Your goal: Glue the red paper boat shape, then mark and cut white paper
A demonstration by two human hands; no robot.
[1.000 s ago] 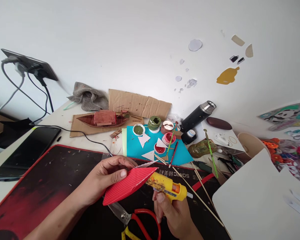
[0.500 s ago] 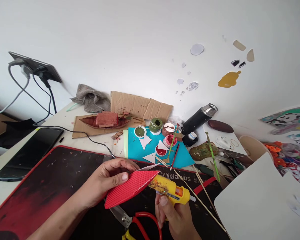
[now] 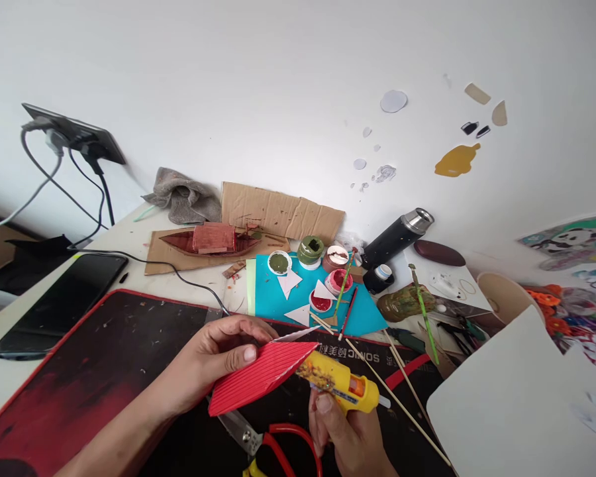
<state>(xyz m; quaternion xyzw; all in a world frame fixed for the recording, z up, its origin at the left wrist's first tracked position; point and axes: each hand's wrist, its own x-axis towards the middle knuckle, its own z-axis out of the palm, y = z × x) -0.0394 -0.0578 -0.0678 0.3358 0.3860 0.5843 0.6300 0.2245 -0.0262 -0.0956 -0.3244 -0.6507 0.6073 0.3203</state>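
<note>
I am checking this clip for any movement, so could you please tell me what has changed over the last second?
Hardly anything: nothing was picked up or released. The left hand still pinches the red ribbed piece, and the right hand still holds the yellow glue gun with its nozzle at the piece's right tip. The scissors stay beneath them.

A white wall (image 3: 278,73) fills the upper half, in soft, even light with no hard shadows. Paper scraps and a yellow blotch (image 3: 455,161) stick to it at the right. At the left a dark socket plate (image 3: 77,132) sits on the wall, with cables hanging from it. Below, a pale worktop (image 3: 129,237) meets the wall and carries a black-and-red mat (image 3: 104,344).
</note>
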